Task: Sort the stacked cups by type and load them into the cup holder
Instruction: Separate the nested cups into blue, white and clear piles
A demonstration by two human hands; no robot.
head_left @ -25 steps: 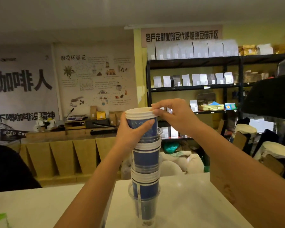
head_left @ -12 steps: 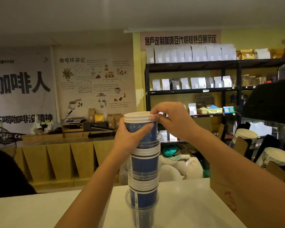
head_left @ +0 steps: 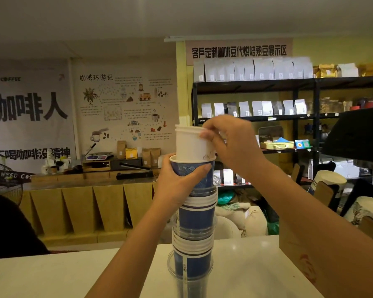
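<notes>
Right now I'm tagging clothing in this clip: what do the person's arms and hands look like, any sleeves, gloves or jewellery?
Both forearms are bare as far as the frame shows, with no sleeve in view. The left hand and the right hand wear no gloves. No watch, bracelet or ring shows on either wrist or on the visible fingers. The right hand is slightly motion-blurred, so a thin ring there can't be ruled out.

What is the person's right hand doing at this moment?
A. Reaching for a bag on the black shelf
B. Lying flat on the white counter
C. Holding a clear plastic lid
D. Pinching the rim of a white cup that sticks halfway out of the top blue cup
D. The right hand pinches the rim of the white cup, whose lower part sits inside the top blue cup, which the left hand grips.
</notes>
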